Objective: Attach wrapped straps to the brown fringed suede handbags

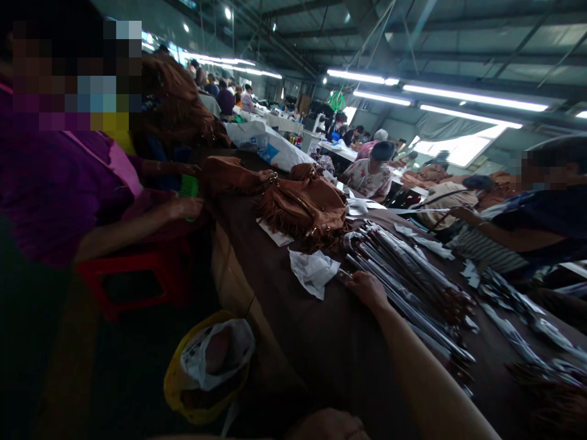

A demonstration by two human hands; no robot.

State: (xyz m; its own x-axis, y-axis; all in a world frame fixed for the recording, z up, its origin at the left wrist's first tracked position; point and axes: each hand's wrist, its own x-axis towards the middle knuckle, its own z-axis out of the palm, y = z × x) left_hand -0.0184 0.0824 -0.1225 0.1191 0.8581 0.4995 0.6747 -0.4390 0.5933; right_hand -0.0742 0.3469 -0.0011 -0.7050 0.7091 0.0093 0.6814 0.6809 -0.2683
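My right hand (368, 291) reaches across the dark brown table (316, 342), its fingers closed at the near end of a bundle of long straps (413, 287) wrapped in white paper. A small pale tip shows at the fingertips; what they grip is not clear. Just left of the fingertips lies a crumpled white paper sheet (314, 272). Beyond it sits a brown fringed handbag (305, 205) with metal fittings. My left hand (328, 425) shows only in part at the bottom edge; its fingers are hidden.
A co-worker in purple (59, 183) sits at left, holding a green comb (188, 194). Below the table's edge stands a yellow bin (177, 385) with a plastic bag. Another person (532, 214) works across at right. More wrapped straps (527, 318) lie near that person.
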